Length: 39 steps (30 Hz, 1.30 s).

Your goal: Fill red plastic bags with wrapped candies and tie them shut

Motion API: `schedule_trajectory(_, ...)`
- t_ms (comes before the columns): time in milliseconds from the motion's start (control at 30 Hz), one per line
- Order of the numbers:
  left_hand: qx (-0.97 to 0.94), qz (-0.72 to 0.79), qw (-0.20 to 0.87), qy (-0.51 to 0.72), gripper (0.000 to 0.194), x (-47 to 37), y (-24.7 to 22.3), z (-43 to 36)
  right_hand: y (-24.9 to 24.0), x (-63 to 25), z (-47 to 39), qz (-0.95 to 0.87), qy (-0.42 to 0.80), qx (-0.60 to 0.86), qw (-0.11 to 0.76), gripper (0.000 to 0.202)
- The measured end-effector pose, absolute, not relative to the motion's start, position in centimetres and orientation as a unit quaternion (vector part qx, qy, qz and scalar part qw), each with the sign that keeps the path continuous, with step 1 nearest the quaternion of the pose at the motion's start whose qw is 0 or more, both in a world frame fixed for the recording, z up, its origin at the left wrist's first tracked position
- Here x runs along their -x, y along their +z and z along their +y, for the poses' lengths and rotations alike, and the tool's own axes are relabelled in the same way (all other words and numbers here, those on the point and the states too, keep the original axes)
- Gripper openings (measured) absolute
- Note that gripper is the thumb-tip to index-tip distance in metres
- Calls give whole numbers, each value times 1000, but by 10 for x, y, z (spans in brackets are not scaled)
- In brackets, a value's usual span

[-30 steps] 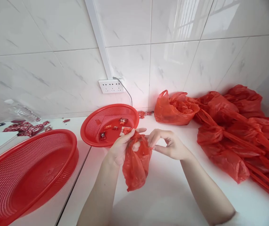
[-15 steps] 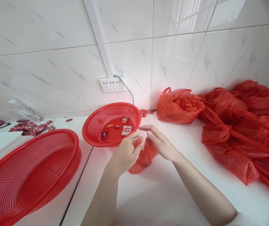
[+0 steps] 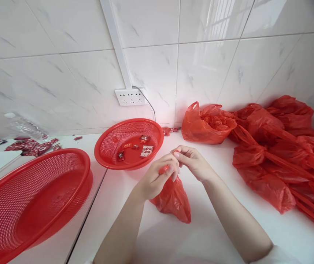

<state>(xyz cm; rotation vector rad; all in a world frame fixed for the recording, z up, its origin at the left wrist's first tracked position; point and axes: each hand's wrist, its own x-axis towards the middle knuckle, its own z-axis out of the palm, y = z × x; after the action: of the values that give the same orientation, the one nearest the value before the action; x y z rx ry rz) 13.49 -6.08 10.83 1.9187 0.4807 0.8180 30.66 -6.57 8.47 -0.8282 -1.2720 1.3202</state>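
Note:
A red plastic bag (image 3: 173, 201) hangs gathered at its neck below my two hands, its lower part bulging over the white table. My left hand (image 3: 158, 176) is closed around the bag's top, and a bit of red plastic sticks out between thumb and fingers. Close beside it, my right hand (image 3: 191, 161) pinches another bit of the red plastic between thumb and index finger. Just behind my hands stands a round red basket (image 3: 102, 161) with several small wrapped sweets (image 3: 136, 147) and a white patterned packet (image 3: 147, 151) in it.
A larger red basket (image 3: 82, 161) is at the left. Behind it lie red packets (image 3: 33, 146) and a clear plastic bottle (image 3: 30, 128). Knotted red bags (image 3: 277, 161) pile up at the right, beside an upright red bag (image 3: 207, 128) near the wall. A socket strip (image 3: 129, 97) is on the wall.
The bag's body has come lower and further into view below my hands. My right hand has gone from spread fingers to a pinch on the plastic.

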Motion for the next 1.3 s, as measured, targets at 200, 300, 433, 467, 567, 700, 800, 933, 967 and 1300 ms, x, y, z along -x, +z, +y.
schedule_trajectory(200,-771,255,350,467,44,-129,102,-50,96,-323,-72,-447,584,334,589,34)
schedule_trajectory(300,-799,283,261,462,38,-124,102,-47,105,-335,-77,-439,560,341,615,37)
schedule_trajectory(433,-836,294,159,434,38,-125,103,-46,109,-348,-79,-443,524,365,630,41)
schedule_trajectory(467,-839,302,143,430,38,-125,103,-45,108,-351,-78,-442,515,371,634,43)
schedule_trajectory(567,-832,350,105,417,37,-119,105,-39,103,-364,-76,-450,430,434,652,47)
schedule_trajectory(700,-811,433,98,381,39,-101,111,-31,101,-394,-80,-417,225,554,684,44)
schedule_trajectory(800,-803,481,102,336,42,-94,114,-28,106,-415,-88,-372,167,586,701,45)
schedule_trajectory(933,-805,505,128,284,47,-103,111,-26,108,-424,-92,-381,109,603,692,40)
schedule_trajectory(967,-807,506,143,269,50,-107,109,-25,108,-425,-92,-394,90,612,680,38)
schedule_trajectory(1300,-822,489,279,89,42,-123,91,-24,86,-440,-88,-552,32,759,344,22)
